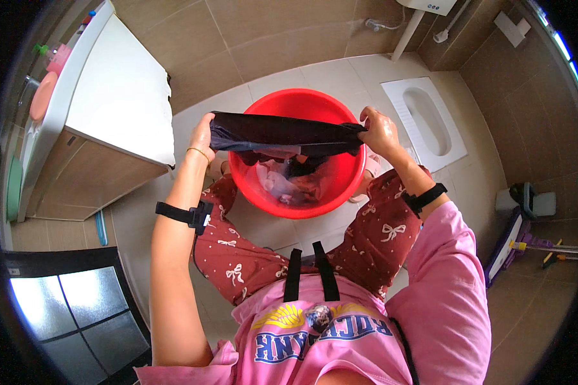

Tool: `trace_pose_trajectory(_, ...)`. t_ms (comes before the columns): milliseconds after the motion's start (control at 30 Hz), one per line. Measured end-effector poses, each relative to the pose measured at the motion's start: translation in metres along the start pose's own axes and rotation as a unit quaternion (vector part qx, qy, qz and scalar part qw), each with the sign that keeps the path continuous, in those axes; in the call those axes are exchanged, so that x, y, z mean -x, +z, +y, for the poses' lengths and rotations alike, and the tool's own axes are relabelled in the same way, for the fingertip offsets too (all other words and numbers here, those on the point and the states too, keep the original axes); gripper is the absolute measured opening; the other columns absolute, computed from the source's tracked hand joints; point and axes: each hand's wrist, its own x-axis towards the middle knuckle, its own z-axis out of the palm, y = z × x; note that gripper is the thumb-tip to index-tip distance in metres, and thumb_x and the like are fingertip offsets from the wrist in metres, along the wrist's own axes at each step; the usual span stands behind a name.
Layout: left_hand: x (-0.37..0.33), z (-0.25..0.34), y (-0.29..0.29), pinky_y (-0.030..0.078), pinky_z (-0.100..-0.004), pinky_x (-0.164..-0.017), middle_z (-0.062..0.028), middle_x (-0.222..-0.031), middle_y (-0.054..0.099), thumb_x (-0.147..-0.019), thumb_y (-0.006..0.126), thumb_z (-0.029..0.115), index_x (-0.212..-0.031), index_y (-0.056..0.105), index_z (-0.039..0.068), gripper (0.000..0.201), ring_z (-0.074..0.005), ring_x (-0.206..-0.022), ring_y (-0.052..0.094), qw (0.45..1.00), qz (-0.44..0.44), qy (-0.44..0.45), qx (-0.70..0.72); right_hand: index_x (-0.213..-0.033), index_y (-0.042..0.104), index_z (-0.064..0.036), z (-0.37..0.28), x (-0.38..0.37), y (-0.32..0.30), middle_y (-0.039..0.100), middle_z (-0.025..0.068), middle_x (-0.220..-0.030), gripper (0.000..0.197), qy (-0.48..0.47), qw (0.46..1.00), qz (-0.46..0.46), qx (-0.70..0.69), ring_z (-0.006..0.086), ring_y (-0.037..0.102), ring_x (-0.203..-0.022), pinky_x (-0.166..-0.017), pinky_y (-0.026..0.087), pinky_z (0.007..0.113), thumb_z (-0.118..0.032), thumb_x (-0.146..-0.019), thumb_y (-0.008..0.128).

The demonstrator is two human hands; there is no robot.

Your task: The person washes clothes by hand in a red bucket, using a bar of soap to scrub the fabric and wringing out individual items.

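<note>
A dark, wet-looking garment (282, 131) is stretched sideways over a large red basin (289, 99). My left hand (202, 138) grips its left end, and my right hand (379, 131) pinches its right end, fingers closed on the cloth. The garment's exact kind cannot be made out; a bluish-grey strip shows along its lower edge. Below it, water and several soaked clothes (295, 183), some dark and some pinkish, lie in the basin. The basin stands on the floor between my knees.
A white-topped cabinet (119, 90) stands at the left, with a pink pump bottle (59, 58) on its edge. A squat toilet (427, 122) is set in the floor to the right. Farther right, a mop (504, 247) leans near a grey bin (533, 202).
</note>
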Motion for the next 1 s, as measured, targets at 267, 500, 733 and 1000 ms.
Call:
trace_pose_trajectory(267, 0.010, -0.010, -0.004, 0.046, -0.0309, -0.064, -0.0031, -0.082, 0.056, -0.074, 0.057, 0.026, -0.101, 0.054, 0.006, 0.034, -0.0154, -0.075, 0.054, 0.977, -0.094, 0.121, -0.145, -0.088, 0.055, 0.0006, 0.029, -0.015, 0.036, 0.057, 0.0072, -0.079, 0.017, 0.257, 0.616, -0.012, -0.744, 0.0183, 0.056, -0.074, -0.067, 0.048, 0.032, -0.014, -0.079, 0.056)
trace_pose_trajectory(500, 0.040, -0.013, -0.002, 0.044, -0.0308, -0.062, -0.0042, -0.066, 0.061, -0.058, 0.073, 0.025, -0.067, 0.062, 0.000, 0.029, -0.0149, -0.065, 0.057, 0.702, -0.148, 0.222, -0.661, -0.081, 0.059, -0.0039, -0.020, 0.004, -0.007, 0.058, 0.0138, -0.089, 0.027, -0.100, 0.957, -0.252, 0.102, 0.0318, 0.055, -0.078, -0.070, 0.045, 0.038, -0.019, -0.062, 0.069)
trace_pose_trajectory(733, 0.038, -0.025, 0.012, 0.033, -0.0405, -0.096, -0.0220, -0.111, 0.051, -0.072, 0.045, 0.008, -0.103, 0.051, -0.006, 0.035, -0.0299, -0.107, 0.047, 0.917, -0.327, 0.129, 0.187, -0.088, 0.058, -0.0014, -0.027, 0.020, 0.003, 0.058, 0.0139, -0.093, 0.028, 0.031, 0.816, -0.058, -0.575, 0.0272, 0.054, -0.088, -0.081, 0.041, 0.036, -0.020, -0.067, 0.060)
trace_pose_trajectory(1000, 0.038, -0.081, 0.100, 0.042, -0.0306, -0.081, -0.0048, -0.099, 0.055, -0.084, 0.053, 0.019, -0.107, 0.053, 0.005, 0.027, -0.0157, -0.093, 0.053, 0.950, -0.311, 0.008, 0.014, -0.100, 0.053, -0.0021, -0.065, 0.033, 0.058, 0.057, 0.0131, -0.101, 0.032, 0.334, 0.366, 0.009, -0.869, 0.0249, 0.057, -0.090, -0.082, 0.045, 0.040, -0.030, -0.083, 0.051)
